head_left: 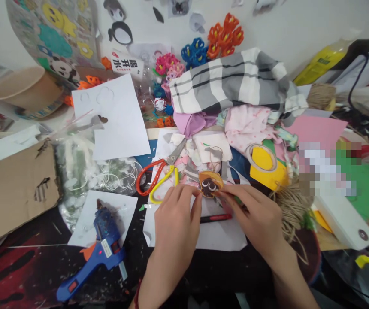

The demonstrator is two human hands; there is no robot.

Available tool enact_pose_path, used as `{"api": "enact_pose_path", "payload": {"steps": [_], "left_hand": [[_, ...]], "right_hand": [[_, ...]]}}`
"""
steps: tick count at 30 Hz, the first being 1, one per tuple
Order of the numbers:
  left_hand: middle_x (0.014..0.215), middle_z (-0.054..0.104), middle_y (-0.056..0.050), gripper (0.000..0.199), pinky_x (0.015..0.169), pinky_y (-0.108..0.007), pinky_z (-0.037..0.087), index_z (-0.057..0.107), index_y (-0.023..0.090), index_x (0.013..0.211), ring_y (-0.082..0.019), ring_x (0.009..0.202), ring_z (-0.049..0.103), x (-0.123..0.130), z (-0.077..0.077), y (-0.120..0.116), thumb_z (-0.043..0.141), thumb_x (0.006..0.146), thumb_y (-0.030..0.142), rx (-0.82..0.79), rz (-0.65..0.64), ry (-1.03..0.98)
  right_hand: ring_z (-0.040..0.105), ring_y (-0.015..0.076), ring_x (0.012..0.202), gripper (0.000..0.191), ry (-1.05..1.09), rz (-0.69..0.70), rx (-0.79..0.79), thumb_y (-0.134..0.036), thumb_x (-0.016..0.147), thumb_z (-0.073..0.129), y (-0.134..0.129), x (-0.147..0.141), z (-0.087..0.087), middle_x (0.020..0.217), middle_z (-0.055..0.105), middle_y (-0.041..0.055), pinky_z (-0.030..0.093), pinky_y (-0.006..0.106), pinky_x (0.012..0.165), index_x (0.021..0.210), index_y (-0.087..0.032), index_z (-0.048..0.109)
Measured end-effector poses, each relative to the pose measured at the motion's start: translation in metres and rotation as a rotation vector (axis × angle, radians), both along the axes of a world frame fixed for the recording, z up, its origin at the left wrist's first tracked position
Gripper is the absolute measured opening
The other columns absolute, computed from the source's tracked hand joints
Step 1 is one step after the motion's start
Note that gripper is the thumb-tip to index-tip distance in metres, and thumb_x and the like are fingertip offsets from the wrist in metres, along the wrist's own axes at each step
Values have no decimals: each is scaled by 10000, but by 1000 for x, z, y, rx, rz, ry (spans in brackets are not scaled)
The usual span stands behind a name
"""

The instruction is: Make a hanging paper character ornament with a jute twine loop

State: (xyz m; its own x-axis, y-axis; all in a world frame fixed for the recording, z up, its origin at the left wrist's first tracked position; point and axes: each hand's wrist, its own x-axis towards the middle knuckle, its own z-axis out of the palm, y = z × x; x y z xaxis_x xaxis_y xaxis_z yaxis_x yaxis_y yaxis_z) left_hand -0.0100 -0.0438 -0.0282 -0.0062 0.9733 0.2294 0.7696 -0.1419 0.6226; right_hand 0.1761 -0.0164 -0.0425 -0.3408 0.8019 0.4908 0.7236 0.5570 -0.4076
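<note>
Between my two hands is a small orange cut-out figure (210,177) with a dark face and big white eyes. My left hand (178,216) is pinched at its lower left edge, and my right hand (258,214) pinches its right edge. Just below it, a black and red pen (216,218) lies on white paper (216,238). Scissors (158,178) with one red and one yellow handle lie beyond my left hand, their blades pointing away. Paper scraps and a white folded piece (213,146) lie behind the figure.
A blue hot glue gun (102,249) rests on paper at the left, near a cardboard sheet (17,193). To the right are a tape roll (261,157), twine (292,210) and a long white device (345,214). Plaid cloth (229,81) and pipe-cleaner flowers (226,36) stand behind.
</note>
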Motion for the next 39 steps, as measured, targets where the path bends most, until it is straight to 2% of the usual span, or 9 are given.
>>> {"api": "enact_pose_path", "payload": {"steps": [6,14,18,21,22,24,29,33,39], "left_hand": [[861,698,-44,63,644,-298,421,636,186,898,-173,671,595,8,-5,12,576,918,188,-170,53,-73],[743,713,-2,71,552,-235,452,677,194,804,-144,630,630,20,-4,17,637,856,167,-178,-50,-493],[810,727,-29,64,660,-264,534,681,183,830,-155,706,671,14,19,12,646,874,211,-29,-53,-586],[829,720,-37,72,717,-273,550,676,179,849,-156,739,679,1,46,11,651,887,235,124,-30,-641],[836,719,-37,72,715,-268,550,675,181,858,-153,741,678,-4,54,12,656,888,243,177,-23,-646],[838,715,-34,76,698,-255,547,670,186,873,-145,738,677,-11,70,19,661,890,260,279,-6,-656],[836,709,-30,86,598,-225,518,648,183,881,-124,678,666,-23,97,50,656,885,269,439,64,-752],[774,694,-13,79,571,-204,490,638,175,852,-119,655,676,-29,113,81,655,879,247,529,107,-782],[825,704,-34,92,602,-215,518,638,170,859,-128,680,679,-28,121,110,654,884,257,557,19,-811]], "right_hand": [[659,263,1112,97,146,-69,-180,-216,946,598,4,-2,-7,1180,688,109,526,441,978,964,-211,693],[684,234,982,117,360,-72,-286,-260,925,631,4,0,-1,1032,723,91,550,397,882,886,-208,728],[689,228,961,98,543,-102,-207,-281,893,675,0,-2,25,986,739,77,546,395,895,863,-208,733],[691,187,762,117,702,-123,-275,-317,856,723,2,-7,56,844,743,45,576,335,742,883,-204,740],[657,159,636,139,745,-78,-329,-336,841,736,5,-10,68,772,728,28,563,303,630,877,-202,744],[633,145,595,169,790,38,-402,-355,808,762,14,-17,90,732,723,20,516,263,532,882,-203,760],[631,126,645,180,775,286,-454,-349,847,714,42,-41,132,748,714,17,493,243,569,919,-194,768],[664,132,592,205,837,329,-501,-353,807,766,61,-54,146,662,720,17,494,241,557,895,-170,742],[695,151,573,262,914,314,-504,-384,733,834,85,-59,147,642,734,25,558,259,576,825,-165,724]]}}
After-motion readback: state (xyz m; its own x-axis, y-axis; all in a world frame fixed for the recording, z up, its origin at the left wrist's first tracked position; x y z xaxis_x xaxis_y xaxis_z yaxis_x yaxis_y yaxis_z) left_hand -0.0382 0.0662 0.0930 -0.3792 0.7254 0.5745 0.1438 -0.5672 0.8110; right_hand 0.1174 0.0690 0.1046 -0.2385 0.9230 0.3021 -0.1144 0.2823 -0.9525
